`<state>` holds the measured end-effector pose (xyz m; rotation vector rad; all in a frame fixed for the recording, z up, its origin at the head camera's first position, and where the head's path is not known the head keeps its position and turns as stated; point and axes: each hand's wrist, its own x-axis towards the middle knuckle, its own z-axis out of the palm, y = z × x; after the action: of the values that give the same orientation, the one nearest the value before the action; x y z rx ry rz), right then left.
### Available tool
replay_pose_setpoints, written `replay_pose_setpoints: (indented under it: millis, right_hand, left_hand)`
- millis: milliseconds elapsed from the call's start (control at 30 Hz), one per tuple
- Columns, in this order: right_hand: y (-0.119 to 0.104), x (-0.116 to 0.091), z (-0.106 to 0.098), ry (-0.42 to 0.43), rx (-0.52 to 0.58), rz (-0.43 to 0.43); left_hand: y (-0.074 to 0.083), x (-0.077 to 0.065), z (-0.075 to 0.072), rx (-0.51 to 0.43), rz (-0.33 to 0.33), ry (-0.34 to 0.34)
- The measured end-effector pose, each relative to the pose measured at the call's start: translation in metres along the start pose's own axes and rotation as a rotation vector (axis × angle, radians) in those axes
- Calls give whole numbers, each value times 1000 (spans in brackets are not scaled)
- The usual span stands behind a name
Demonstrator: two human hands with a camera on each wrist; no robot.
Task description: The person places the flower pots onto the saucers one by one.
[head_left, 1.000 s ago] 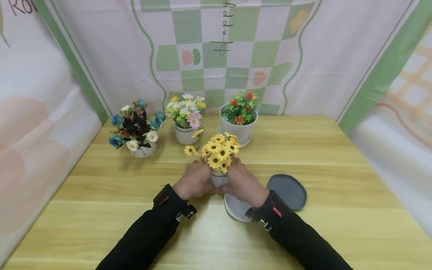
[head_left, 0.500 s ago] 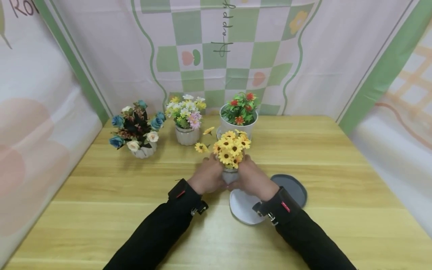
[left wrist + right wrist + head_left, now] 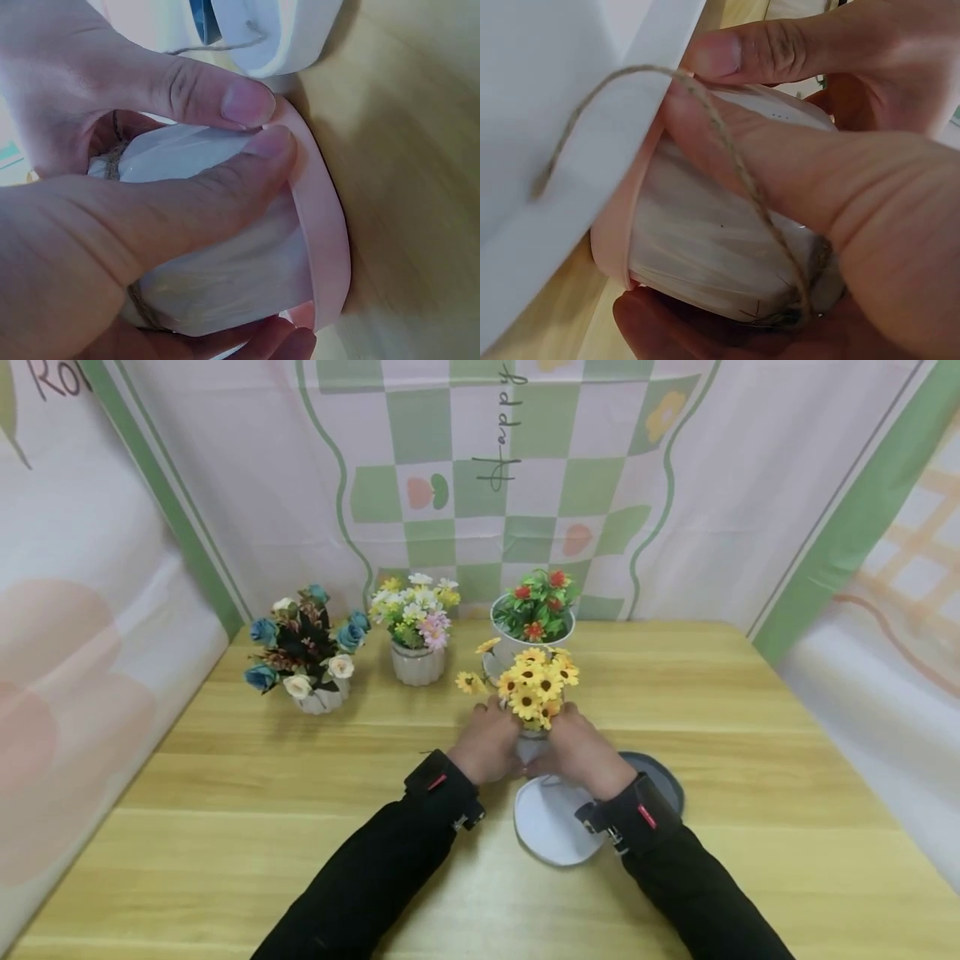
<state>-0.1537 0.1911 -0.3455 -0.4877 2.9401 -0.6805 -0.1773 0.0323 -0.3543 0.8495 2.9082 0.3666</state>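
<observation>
Both hands hold a small pale flowerpot of yellow daisies at mid-table. My left hand grips its left side and my right hand its right side. The wrist views show the pot's base seated in a pink saucer, with both thumbs pressing at the saucer's rim, side by side. Twine tied round the pot has a loose end that hangs over a white saucer. That white saucer lies on the table just in front of the pot, partly under the right wrist. Most fingers are hidden behind the pot.
A dark grey saucer lies right of the white one, partly behind the right forearm. Along the back stand a pot of blue and cream roses, a pot of mixed daisies and a white pot with red flowers.
Both hands have carried the daisy pot to the right, stopping behind the white saucer. More of the white saucer shows now, and the right forearm covers more of the grey one.
</observation>
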Motion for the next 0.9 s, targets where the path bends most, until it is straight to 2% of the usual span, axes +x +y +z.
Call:
replay_pose_setpoints:
  millis: [300,500,733,900]
  right_hand:
    - [8,6,2,41,35,-27]
    - [10,12,2,39,34,1]
    - [15,23,-2,72,28,-69]
    - [19,31,-3,59,24,-41]
  left_hand:
    - [2,8,-3,58,23,17]
    - [-3,18,-3,74,39,30]
    - [-6,27,-2,38,21,61]
    - [-7,37,0,54,10,68]
